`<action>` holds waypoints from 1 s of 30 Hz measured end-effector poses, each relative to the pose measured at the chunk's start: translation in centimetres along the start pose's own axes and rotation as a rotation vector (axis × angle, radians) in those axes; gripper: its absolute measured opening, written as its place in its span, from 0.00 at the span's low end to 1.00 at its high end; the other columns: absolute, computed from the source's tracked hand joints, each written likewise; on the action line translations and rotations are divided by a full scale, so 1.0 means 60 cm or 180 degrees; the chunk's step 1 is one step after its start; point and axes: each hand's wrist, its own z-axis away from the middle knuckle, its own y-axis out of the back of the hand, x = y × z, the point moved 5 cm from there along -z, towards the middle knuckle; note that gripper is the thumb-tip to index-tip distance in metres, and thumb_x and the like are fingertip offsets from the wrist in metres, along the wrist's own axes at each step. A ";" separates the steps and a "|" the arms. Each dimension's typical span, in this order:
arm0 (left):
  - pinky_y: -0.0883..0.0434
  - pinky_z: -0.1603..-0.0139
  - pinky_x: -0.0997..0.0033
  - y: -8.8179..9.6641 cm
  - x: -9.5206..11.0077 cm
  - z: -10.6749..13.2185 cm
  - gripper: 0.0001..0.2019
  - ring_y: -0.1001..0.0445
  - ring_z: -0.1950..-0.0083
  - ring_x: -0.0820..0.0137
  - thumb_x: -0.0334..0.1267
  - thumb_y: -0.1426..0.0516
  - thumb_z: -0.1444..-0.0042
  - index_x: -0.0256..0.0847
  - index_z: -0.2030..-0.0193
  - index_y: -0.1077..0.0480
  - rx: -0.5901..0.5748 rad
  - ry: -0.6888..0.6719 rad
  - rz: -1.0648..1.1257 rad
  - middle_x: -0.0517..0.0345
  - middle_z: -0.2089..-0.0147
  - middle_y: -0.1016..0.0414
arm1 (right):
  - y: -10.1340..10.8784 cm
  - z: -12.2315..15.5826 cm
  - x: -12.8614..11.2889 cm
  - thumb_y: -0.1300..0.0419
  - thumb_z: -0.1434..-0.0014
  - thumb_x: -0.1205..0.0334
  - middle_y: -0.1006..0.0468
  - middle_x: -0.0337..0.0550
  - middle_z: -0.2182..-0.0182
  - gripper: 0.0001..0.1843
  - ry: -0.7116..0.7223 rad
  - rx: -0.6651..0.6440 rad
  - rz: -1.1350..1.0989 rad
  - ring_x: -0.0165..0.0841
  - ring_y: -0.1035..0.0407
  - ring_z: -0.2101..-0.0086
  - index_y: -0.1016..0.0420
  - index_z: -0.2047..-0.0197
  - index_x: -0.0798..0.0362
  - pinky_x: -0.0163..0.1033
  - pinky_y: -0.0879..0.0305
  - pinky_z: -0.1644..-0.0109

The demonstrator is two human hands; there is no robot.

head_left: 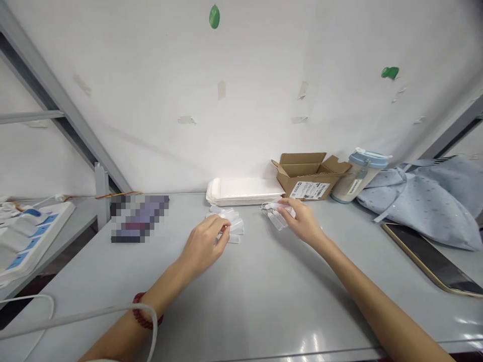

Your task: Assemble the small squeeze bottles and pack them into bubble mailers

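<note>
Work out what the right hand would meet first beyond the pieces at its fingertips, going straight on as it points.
Probably the white stack: the right hand points forward and leftward, towards the stack's right end, though depth is unclear and it might pass above.

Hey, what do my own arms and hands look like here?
Your left hand and right hand are gloveless, with no clear sleeve on either forearm. A dark red beaded bracelet circles your left wrist; none shows on the right. A white cable crosses in front of the left forearm.
</note>
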 end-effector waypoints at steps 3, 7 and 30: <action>0.35 0.68 0.73 -0.004 0.005 0.002 0.08 0.33 0.66 0.71 0.34 0.53 0.40 0.40 0.63 0.33 -0.0102 0.0114 0.0198 0.57 0.67 0.31 | 0.010 0.008 -0.021 0.50 0.40 0.55 0.22 0.43 0.64 0.14 -0.0323 -0.0117 -0.0934 0.35 0.31 0.64 0.28 0.59 0.52 0.36 0.39 0.68; 0.34 0.70 0.74 -0.010 0.007 0.005 0.10 0.31 0.65 0.70 0.38 0.52 0.40 0.39 0.57 0.32 -0.0259 0.0387 0.0499 0.57 0.65 0.29 | 0.012 0.020 -0.050 0.48 0.41 0.55 0.23 0.39 0.69 0.12 -0.0590 -0.0374 -0.1613 0.33 0.32 0.67 0.27 0.62 0.51 0.35 0.42 0.70; 0.35 0.71 0.74 -0.014 0.023 0.003 0.12 0.31 0.69 0.72 0.39 0.50 0.42 0.40 0.68 0.27 -0.0527 0.0626 0.1427 0.59 0.70 0.26 | -0.002 0.043 -0.108 0.47 0.41 0.57 0.23 0.41 0.70 0.10 -0.0267 -0.0915 -0.2213 0.35 0.31 0.65 0.27 0.65 0.52 0.40 0.38 0.58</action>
